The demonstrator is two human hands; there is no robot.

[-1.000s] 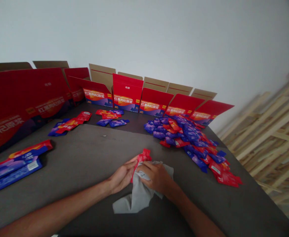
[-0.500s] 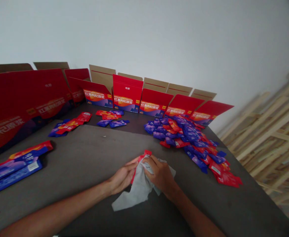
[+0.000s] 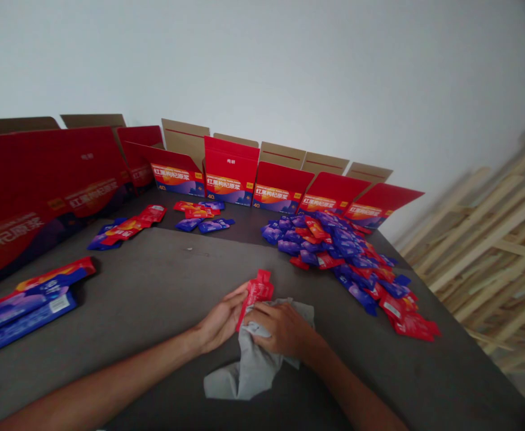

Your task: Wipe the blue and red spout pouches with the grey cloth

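Observation:
Above the front middle of the table, my left hand (image 3: pixel 221 320) holds a red sachet (image 3: pixel 259 290) by its left side, spout end pointing away from me. My right hand (image 3: pixel 284 329) is closed on a pale grey cloth (image 3: pixel 244 377) and presses it against the sachet's lower part. The cloth covers that part, and its loose end hangs down towards me. To the right lies a big heap of blue and red sachets (image 3: pixel 334 239), the nearest thing beyond my right hand.
Open red cartons (image 3: pixel 231 176) stand in a row along the wall, with larger red cartons (image 3: pixel 42 191) at left. Small groups of sachets lie at far left (image 3: pixel 33 299), left (image 3: pixel 127 226) and back middle (image 3: pixel 202 215). Wooden slats (image 3: pixel 491 257) lean beyond the table's right edge.
My right hand and the cloth have slid down the sachet towards me, uncovering its upper part. My left hand has barely moved.

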